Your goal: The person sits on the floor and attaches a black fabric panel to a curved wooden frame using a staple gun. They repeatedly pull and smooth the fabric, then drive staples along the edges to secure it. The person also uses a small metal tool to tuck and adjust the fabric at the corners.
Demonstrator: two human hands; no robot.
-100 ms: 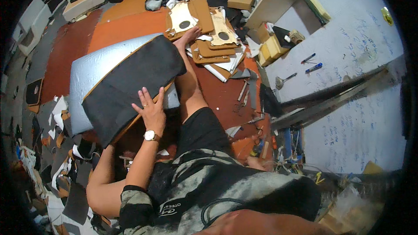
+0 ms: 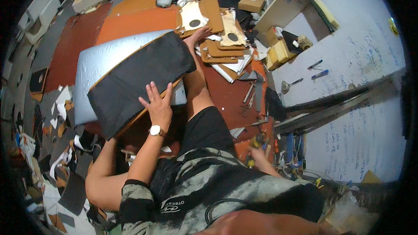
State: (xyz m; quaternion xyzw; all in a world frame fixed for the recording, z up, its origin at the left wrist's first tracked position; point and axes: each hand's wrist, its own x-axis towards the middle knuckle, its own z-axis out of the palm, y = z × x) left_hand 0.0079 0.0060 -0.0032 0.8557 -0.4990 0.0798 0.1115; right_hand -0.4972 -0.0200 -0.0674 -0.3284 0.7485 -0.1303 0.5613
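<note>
Charcoal-grey fabric panel with a thin orange edge [image 2: 139, 78]: we find it left of centre, slanting across the person's lap side. Reading from the left, we note loose white, brown and grey offcuts [image 2: 65, 159] on the floor, then a silvery-blue, foil-like padded block [image 2: 102, 61] lying under the panel, presumably as its support. The left hand [image 2: 160, 109] rests with fingers spread on the panel's near edge, which we take as a way of steadying it. On the black-and-grey patterned shirt [image 2: 204, 165] we see pale lettering. Beyond the bare foot [image 2: 200, 35] sits a stack of tan padded panels [image 2: 226, 55], probably piled to save room. The right hand [image 2: 257, 153], well apart from the left, appears closed around a yellow-and-black tool [image 2: 258, 141], too blurred for us to identify. Farthest right, blue handwriting covers a white board [image 2: 357, 148]; it is too faint for us to read reliably.
</note>
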